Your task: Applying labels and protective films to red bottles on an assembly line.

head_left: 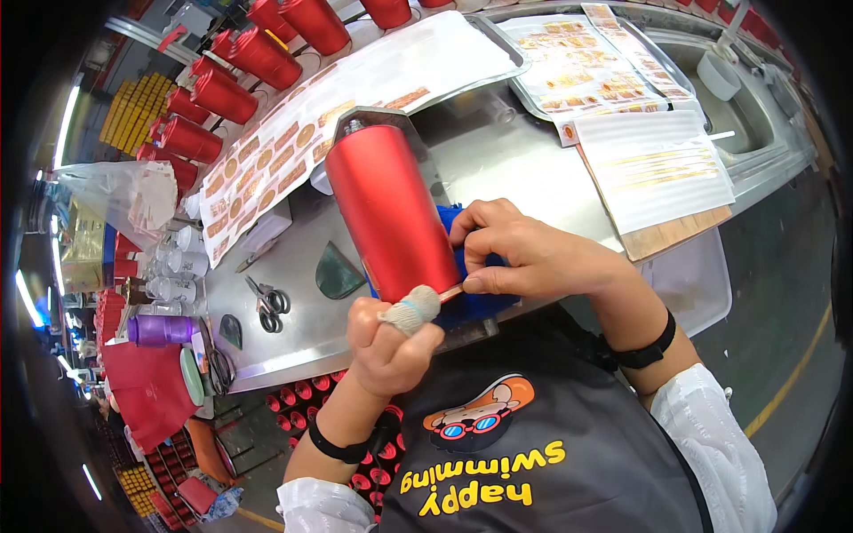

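A red metallic cylinder [391, 209] lies lengthwise before me on a dark grey stand [366, 115], its near end toward my body. My left hand [388, 351] is closed at that near end. A beige cloth finger cover [411, 311] on it presses against the cylinder's edge; whether the curled fingers hold anything is hidden. My right hand [524, 255] pinches at the right side of the same end, where a thin gold-coloured strip [451, 292] runs along the edge between the two hands. Blue cloth [480, 302] lies below the cylinder.
Scissors [268, 304] and a dark green scraper [338, 271] lie left on the steel table [293, 342]. Decal sheets [284, 151] spread behind. At right, a white sheet with gold strips [657, 169] rests on a wooden board [680, 233]. Red cylinders [267, 58] line the back left.
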Motion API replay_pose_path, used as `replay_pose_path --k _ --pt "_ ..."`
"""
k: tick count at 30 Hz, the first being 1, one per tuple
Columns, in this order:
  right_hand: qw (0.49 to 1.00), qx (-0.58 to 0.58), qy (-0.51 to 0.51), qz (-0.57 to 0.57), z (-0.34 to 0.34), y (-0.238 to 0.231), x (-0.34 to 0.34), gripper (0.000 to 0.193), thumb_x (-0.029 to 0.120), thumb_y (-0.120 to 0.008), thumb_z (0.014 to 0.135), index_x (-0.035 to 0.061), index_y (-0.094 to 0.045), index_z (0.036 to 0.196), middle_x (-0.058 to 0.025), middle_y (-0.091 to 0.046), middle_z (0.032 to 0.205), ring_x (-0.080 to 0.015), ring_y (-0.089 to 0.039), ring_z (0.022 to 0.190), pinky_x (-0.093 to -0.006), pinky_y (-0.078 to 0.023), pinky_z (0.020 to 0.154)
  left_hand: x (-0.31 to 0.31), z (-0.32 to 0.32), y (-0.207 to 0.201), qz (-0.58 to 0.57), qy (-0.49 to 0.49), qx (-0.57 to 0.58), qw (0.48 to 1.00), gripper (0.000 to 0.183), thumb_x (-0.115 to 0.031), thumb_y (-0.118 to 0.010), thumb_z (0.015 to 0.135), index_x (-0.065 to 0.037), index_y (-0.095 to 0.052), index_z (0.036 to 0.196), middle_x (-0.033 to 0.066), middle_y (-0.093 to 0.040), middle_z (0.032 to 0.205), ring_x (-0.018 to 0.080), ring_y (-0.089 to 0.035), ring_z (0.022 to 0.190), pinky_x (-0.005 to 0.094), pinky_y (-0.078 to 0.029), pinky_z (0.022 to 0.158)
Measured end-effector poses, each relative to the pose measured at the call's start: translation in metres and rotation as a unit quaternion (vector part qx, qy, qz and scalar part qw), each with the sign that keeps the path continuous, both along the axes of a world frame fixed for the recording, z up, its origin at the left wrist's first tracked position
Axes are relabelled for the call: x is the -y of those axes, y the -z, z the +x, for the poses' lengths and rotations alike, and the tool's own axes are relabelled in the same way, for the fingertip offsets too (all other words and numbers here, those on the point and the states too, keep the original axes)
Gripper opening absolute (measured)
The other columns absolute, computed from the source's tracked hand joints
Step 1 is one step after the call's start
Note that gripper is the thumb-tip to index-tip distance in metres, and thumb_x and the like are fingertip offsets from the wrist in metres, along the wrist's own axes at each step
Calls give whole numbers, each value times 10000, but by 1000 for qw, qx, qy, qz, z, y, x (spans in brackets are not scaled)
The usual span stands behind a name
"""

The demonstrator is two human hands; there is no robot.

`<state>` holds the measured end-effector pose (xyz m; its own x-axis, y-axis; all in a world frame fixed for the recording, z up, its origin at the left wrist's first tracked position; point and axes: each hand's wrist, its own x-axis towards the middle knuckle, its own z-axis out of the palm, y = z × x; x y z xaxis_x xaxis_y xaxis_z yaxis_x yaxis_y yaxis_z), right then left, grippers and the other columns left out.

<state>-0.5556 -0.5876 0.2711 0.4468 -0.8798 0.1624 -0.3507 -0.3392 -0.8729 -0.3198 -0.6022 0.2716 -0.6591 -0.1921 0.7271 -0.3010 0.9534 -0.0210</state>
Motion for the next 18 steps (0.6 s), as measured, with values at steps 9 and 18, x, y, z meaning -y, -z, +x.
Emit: replay_pose_path --k 9,18 --pt "1000 -17 9 -3 3 0 0 226 244 -683 819 44 -586 780 -125 -522 1129 -336 -419 1118 -390 -356 978 0 2 -2 -2 15 77 997 246 6 -670 548 -133 -568 725 57 -504 806 275 -475 721 363 -413 588" --pt "1000 -22 11 -1 4 1 0 225 248 -683 820 46 -590 786 -128 -522 1125 -338 -415 1124 -391 -353 984 -2 1 -3 -2 6 61 998 255 -13 -658 562 -130 -570 770 36 -483 768 264 -475 722 358 -411 589"
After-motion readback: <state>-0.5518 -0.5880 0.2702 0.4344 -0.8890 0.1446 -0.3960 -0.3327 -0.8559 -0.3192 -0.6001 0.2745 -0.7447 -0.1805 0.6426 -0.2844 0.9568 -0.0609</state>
